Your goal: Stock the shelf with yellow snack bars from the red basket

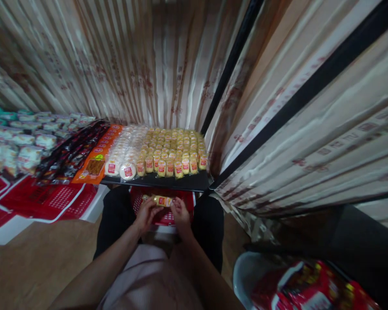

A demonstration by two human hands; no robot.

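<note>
Yellow packet (162,201) stretches lengthwise from left hand (146,214) to right hand (181,214)

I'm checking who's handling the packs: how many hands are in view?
2: the left hand and the right hand, holding a yellow pack between them. No others show.
</note>
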